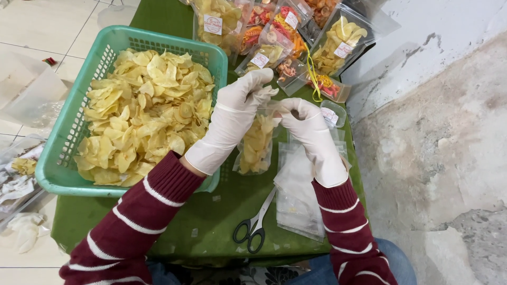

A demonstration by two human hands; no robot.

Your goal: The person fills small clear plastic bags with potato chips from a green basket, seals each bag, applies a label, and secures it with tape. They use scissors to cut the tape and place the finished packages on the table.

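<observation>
Both gloved hands pinch the mouth of a small clear plastic pouch of yellow chips (256,145), left hand (235,113) and right hand (306,126) clamped on its top edge above the green surface (222,211), beside the green plastic basket (68,132). It looks light, crinkly, slippery and fragile; holding the rim seems safest.

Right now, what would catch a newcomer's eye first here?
Probably the green basket heaped with yellow chips, at the left of the table. Next, the gloved left hand and right hand at the centre, together holding a clear bag of chips by its top. Behind them lie filled packets; scissors rest near the front edge.
</observation>
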